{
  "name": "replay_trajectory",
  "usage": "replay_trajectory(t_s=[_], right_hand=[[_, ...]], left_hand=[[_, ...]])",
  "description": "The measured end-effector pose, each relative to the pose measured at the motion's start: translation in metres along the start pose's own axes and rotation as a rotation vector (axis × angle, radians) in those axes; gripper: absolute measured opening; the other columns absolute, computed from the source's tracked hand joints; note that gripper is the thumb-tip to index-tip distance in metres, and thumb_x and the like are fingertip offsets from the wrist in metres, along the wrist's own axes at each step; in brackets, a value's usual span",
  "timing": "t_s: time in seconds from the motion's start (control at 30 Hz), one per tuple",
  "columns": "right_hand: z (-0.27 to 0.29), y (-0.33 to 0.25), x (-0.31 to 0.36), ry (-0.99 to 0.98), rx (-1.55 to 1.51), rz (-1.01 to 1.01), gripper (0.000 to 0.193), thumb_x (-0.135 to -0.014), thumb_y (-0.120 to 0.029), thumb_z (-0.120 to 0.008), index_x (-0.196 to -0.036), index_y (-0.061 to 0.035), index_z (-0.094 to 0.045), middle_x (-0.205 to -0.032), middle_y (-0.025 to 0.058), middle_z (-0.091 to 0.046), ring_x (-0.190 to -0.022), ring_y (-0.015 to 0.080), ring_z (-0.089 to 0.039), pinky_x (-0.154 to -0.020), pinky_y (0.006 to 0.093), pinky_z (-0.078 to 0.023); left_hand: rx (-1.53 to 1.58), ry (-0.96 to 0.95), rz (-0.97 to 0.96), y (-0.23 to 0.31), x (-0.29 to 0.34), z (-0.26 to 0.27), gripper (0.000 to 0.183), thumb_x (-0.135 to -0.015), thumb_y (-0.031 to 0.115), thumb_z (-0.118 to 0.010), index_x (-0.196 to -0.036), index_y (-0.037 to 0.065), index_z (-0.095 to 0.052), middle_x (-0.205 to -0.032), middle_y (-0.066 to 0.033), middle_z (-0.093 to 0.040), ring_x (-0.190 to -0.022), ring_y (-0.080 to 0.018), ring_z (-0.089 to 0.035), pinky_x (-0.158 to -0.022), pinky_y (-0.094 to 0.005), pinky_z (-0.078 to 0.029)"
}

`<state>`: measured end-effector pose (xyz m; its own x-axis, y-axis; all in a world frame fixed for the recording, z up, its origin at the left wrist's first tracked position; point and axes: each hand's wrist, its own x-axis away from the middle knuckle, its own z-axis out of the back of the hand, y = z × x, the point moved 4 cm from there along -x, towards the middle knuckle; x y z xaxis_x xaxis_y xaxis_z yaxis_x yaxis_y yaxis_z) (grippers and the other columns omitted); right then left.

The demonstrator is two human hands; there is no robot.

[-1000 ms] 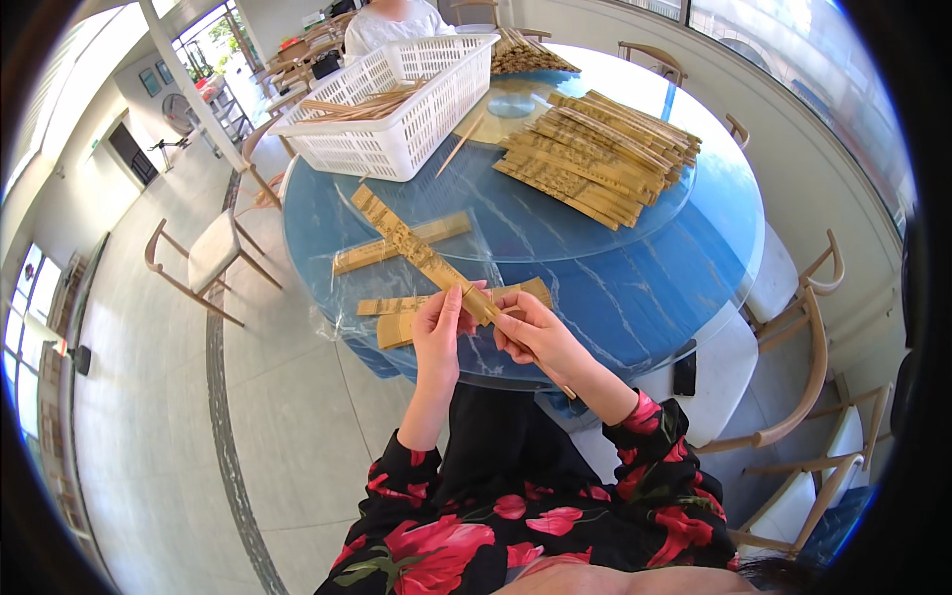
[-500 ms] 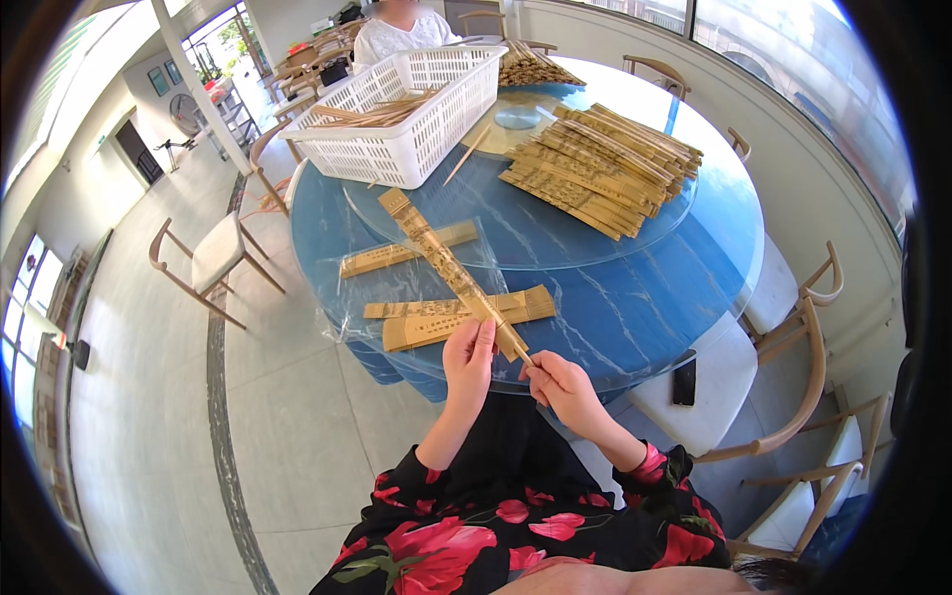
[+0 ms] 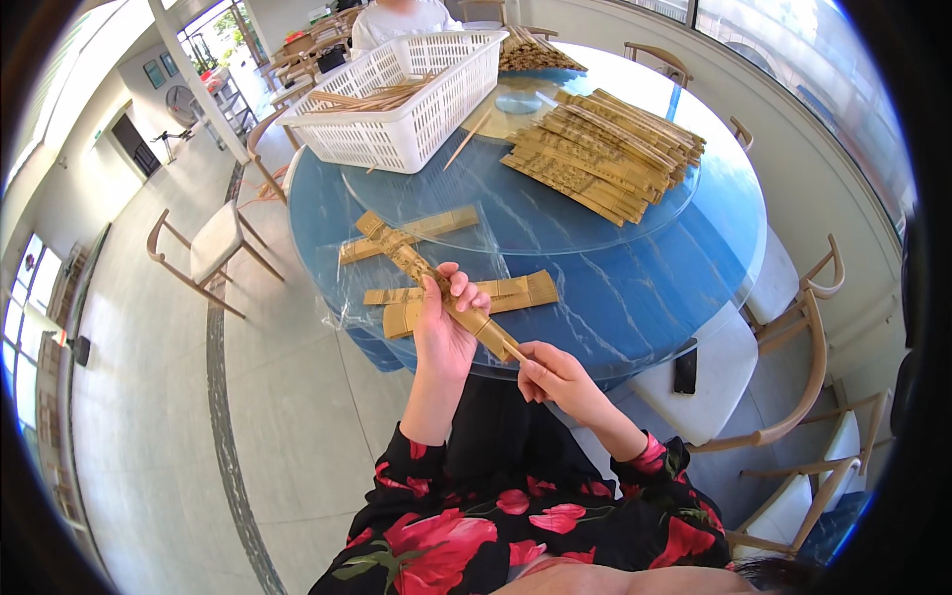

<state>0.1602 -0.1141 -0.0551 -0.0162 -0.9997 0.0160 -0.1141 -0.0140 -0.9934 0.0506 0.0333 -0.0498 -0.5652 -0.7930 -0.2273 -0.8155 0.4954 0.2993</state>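
Note:
My left hand (image 3: pixel 446 332) is closed around the middle of a long kraft-paper chopstick sleeve (image 3: pixel 399 248), printed with dark markings. The sleeve slants from upper left down toward my right hand (image 3: pixel 561 379). A thin wooden chopstick end (image 3: pixel 513 351) pokes out at its lower opening, pinched between my right thumb and fingers; how many chopsticks are inside is hidden. Beneath, two flat paper sleeves (image 3: pixel 535 289) overlap on the blue tabletop. Another sleeve (image 3: pixel 451 220) lies farther off, on or under a clear plastic bag (image 3: pixel 486 243).
A white slotted basket (image 3: pixel 426 134) with loose chopsticks (image 3: pixel 377 97) stands at the far left of the round table (image 3: pixel 615 288). Several filled-looking sleeves (image 3: pixel 605 154) are stacked to its right, with another pile (image 3: pixel 535 50) behind. A person (image 3: pixel 397 25) sits opposite. A phone (image 3: pixel 685 372) rests on a chair.
My left hand has slid up the sleeve, from near its lower end to its middle, and now wraps round it. My right hand keeps its pinch on the chopstick end.

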Motion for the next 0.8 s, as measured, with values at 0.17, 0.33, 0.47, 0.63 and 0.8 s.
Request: replay_trajectory(t_s=[0.17,0.33,0.47,0.63,0.8], right_hand=[[0.009,-0.003,0.000,-0.017,0.139,0.037,0.027,-0.108,-0.015,-0.048,-0.124,0.0001,-0.063,-0.078,-0.0002,-0.059,-0.068,0.0064,-0.053,-0.064,0.0225,-0.045],[0.001,-0.011,0.002,0.008,0.200,0.111,0.025,-0.108,-0.011,-0.049,-0.122,0.0003,-0.066,-0.081,0.0004,-0.061,-0.070,0.0076,-0.056,-0.066,0.0231,-0.047],[0.000,-0.007,-0.002,-0.063,0.093,0.113,0.026,-0.108,-0.012,-0.051,-0.123,0.0008,-0.066,-0.081,0.0010,-0.063,-0.070,0.0079,-0.057,-0.066,0.0233,-0.048],[0.006,-0.005,-0.007,0.039,0.126,0.069,0.025,-0.108,-0.014,-0.051,-0.118,0.0013,-0.067,-0.079,0.0016,-0.064,-0.069,0.0072,-0.057,-0.065,0.0223,-0.047],[0.009,0.009,-0.018,0.078,0.085,0.041,0.024,-0.108,-0.015,-0.049,-0.109,0.0009,-0.067,-0.080,0.0026,-0.067,-0.067,0.0058,-0.057,-0.060,0.0203,-0.044]], left_hand=[[0.004,0.057,-0.044,0.004,0.000,0.000,0.032,-0.113,0.033,-0.040,-0.126,0.006,-0.052,-0.089,0.0011,-0.045,-0.078,-0.0101,-0.044,-0.082,-0.0281,-0.042],[-0.003,0.092,-0.010,-0.002,0.003,0.006,0.039,-0.111,0.039,-0.042,-0.129,0.006,-0.053,-0.089,0.0012,-0.047,-0.076,-0.0093,-0.044,-0.082,-0.0290,-0.043],[-0.012,0.076,-0.044,0.008,0.005,0.014,0.044,-0.111,0.040,-0.041,-0.136,0.006,-0.051,-0.089,0.0011,-0.047,-0.076,-0.0091,-0.044,-0.082,-0.0287,-0.043],[-0.009,0.050,-0.030,0.002,0.009,0.005,0.048,-0.111,0.039,-0.041,-0.145,0.006,-0.047,-0.088,0.0010,-0.045,-0.077,-0.0104,-0.043,-0.082,-0.0288,-0.043],[-0.076,0.056,-0.035,-0.008,0.016,0.002,0.053,-0.110,0.041,-0.041,-0.151,0.006,-0.042,-0.088,0.0001,-0.044,-0.079,-0.0113,-0.045,-0.084,-0.0310,-0.044]])
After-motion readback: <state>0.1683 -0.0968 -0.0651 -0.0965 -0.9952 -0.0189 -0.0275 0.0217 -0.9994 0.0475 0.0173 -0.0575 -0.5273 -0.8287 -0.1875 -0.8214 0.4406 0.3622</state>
